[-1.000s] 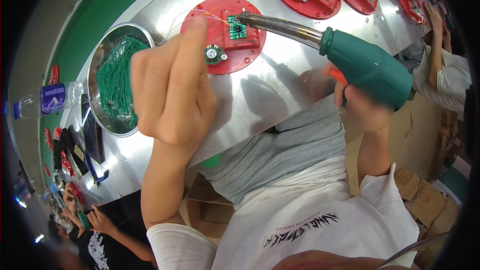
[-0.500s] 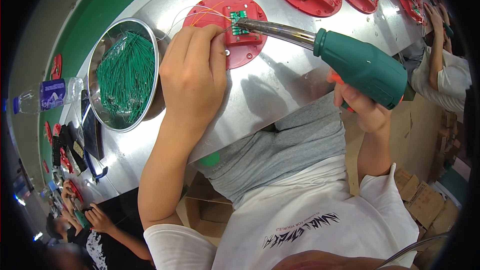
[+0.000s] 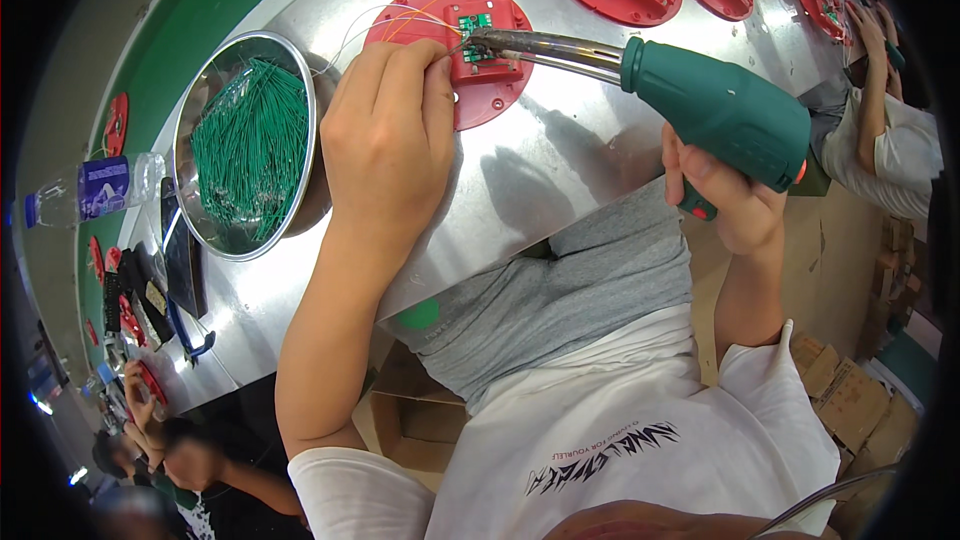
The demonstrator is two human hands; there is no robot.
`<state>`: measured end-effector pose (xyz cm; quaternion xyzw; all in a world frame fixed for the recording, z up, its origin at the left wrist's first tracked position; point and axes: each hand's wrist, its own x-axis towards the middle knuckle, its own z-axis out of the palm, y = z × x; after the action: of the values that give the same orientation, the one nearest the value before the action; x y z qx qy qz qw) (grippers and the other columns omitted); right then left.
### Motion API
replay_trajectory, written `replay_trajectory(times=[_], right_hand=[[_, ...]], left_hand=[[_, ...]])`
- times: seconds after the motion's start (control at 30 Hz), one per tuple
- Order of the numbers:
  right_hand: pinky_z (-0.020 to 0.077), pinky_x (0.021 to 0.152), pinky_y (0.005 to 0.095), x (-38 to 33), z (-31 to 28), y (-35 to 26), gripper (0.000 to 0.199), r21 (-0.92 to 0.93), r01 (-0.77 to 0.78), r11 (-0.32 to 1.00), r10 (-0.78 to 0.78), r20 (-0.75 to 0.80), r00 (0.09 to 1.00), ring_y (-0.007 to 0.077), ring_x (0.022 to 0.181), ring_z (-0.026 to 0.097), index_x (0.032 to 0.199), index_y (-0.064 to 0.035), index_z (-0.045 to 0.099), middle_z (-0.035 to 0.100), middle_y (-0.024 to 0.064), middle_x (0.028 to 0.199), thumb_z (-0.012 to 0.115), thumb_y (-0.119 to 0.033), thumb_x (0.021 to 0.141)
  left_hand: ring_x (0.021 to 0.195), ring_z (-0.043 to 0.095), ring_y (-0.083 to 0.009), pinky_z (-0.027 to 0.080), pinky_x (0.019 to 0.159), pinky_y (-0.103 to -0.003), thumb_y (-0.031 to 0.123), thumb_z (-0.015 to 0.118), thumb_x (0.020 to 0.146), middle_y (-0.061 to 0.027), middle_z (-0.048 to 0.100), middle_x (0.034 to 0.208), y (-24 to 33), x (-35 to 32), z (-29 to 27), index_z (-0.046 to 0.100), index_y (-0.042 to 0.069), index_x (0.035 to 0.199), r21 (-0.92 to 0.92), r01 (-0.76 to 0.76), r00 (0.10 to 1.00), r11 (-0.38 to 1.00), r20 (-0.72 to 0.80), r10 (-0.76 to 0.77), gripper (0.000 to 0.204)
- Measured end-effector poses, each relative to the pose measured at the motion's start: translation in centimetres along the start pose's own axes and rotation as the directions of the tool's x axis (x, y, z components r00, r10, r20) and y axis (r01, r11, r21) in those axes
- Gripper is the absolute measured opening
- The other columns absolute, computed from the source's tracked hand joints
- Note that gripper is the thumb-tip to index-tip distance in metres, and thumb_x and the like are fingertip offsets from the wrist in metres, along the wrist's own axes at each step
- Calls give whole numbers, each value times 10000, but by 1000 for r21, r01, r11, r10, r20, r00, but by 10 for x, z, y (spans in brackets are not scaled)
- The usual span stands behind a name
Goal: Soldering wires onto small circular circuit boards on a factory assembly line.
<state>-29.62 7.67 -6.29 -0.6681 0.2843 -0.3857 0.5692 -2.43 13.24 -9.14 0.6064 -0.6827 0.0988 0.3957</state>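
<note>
A round red plastic cover (image 3: 487, 105) lies on the metal bench, with a small green circuit board (image 3: 476, 24) in its raised middle. Thin white and orange wires (image 3: 425, 12) trail left from the board. My left hand (image 3: 390, 135) is closed at the board's left edge, its fingertips pinching a thin dark wire (image 3: 455, 49). In my right hand (image 3: 735, 195) is a green soldering gun (image 3: 715, 100), gripped by its handle. Its long metal tip (image 3: 545, 45) reaches left and rests at the board, beside the pinched wire's end. The exact contact point is too small to make out.
Left of my left hand stands a metal bowl (image 3: 313, 130) of green wires (image 3: 250, 150). Beyond it lie a plastic bottle (image 3: 100, 190) and a dark flat object (image 3: 183, 260). More red covers (image 3: 610, 0) sit at the far right. Co-workers are at both sides.
The soldering gun's tip stays at the board while its body has shifted slightly left. My right hand's fingers have loosened a little around the handle. My left hand has barely moved.
</note>
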Motion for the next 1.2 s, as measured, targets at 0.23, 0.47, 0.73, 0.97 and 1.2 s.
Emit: replay_trajectory(times=[0.23,0.47,0.73,0.97,1.2], right_hand=[[458,486,259,-1,-3,-4,286,90,30,995,-23,-86,996,145,513,581,1149,77,620,672,141,853,609,-12,877],[458,436,273,18,-29,0,331,92,161,983,-152,-97,984,199,489,581,1159,98,595,644,203,876,551,-146,939],[459,418,304,39,-38,30,365,302,126,945,-50,-250,967,196,446,566,1131,80,577,634,205,853,520,-245,975],[465,434,289,37,-34,31,326,312,161,936,-46,-346,937,184,460,578,1113,58,589,647,181,854,526,-227,970],[466,441,280,34,-36,28,287,358,184,915,-31,-394,919,185,476,588,1102,38,606,657,163,864,558,-210,963]], left_hand=[[739,624,-315,505,664,-410,7,669,843,-133,627,832,2,1,1,654,6,929,-39,21,1000,999,0,-21,87],[741,626,-309,506,657,-406,9,674,840,-126,625,829,2,0,4,656,8,925,-32,0,1000,999,-6,0,87],[747,628,-311,505,666,-412,10,674,842,-127,632,843,2,3,4,657,12,928,-23,-19,1000,1000,3,19,87],[728,623,-325,499,653,-412,0,675,841,-136,630,827,7,4,-1,657,3,937,-6,44,998,999,52,-44,98],[709,619,-314,499,639,-393,1,671,862,-151,625,831,13,6,0,657,-4,935,36,63,993,997,95,-66,75]])
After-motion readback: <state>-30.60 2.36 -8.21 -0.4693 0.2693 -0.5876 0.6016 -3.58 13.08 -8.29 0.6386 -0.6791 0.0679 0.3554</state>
